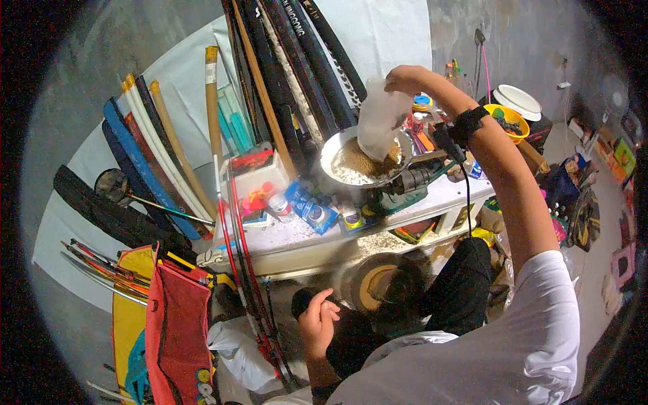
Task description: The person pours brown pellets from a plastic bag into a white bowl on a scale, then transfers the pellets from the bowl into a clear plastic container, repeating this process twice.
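My right hand [409, 79] is raised over the bench and pinches the upper edge of a translucent plastic bag [378, 118]. The bag hangs down into a wide metal bowl [329, 156], its lower end close over brown grainy stuff [361, 158] that covers much of the bottom. Beneath the bowl sits a green and grey device [412, 185]. Low by my knee, my left hand [318, 324] is loosely curled, with nothing visible in its fingers.
On the white bench [283, 253] lie a blue packet [312, 209] and a white-labelled jar [280, 204]. Red and black rods [246, 283] lean against its front. Long tubes and cases stand along the wall. A yellow bowl [518, 131] is at right, a red bag [179, 331] at lower left.
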Available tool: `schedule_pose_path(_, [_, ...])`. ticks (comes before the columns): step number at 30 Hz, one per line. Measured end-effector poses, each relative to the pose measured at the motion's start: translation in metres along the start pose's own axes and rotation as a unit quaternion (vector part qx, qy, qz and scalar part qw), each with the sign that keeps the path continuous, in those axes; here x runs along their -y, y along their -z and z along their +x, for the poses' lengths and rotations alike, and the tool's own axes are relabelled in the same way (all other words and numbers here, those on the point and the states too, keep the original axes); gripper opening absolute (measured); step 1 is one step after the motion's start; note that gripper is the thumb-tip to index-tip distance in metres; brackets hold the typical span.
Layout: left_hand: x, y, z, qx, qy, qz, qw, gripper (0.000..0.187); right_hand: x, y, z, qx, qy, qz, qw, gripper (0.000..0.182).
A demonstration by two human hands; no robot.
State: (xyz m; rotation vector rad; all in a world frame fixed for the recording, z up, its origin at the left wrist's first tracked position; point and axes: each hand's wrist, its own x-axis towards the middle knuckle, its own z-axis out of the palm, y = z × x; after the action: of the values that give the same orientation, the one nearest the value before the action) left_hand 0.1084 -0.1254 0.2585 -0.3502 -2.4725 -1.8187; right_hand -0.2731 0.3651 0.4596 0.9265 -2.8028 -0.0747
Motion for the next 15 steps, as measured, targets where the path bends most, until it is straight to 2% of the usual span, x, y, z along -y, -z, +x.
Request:
schedule_pose_path(1, [0.000,0.000,0.000,0.000,0.000,0.000,1.000,0.025,0.025,0.016,-0.006,0.000,0.000,0.000,1.000,0.031])
schedule_pose_path(2, [-0.001,0.000,0.001,0.000,-0.002,0.002,1.000,0.025,0.076,0.048,-0.017,0.027,-0.154,0.011,0.988,0.030])
schedule_pose_path(3, [-0.001,0.000,0.001,0.000,-0.004,0.004,1.000,0.025,0.107,0.067,-0.022,0.053,-0.304,0.021,0.951,0.028])
schedule_pose_path(6, [0.000,0.000,0.001,-0.002,0.000,-0.004,1.000,0.025,0.076,0.050,-0.017,0.054,-0.272,0.000,0.961,0.028])
schedule_pose_path(10, [-0.001,0.001,0.000,-0.001,-0.002,-0.001,1.000,0.025,0.075,0.046,-0.020,0.069,-0.297,0.005,0.952,0.027])
schedule_pose_path(12, [0.003,0.001,0.001,-0.003,0.002,0.002,1.000,0.022,0.046,0.019,-0.020,0.001,-0.177,-0.048,0.983,0.030])
schedule_pose_path(13, [0.005,-0.001,0.006,-0.001,0.003,0.002,1.000,0.022,0.059,0.023,-0.024,0.002,-0.178,-0.047,0.983,0.030])
schedule_pose_path(15, [0.003,-0.006,0.025,-0.003,-0.059,0.108,0.992,0.020,0.099,0.038,-0.031,-0.026,-0.234,-0.065,0.970,0.028])
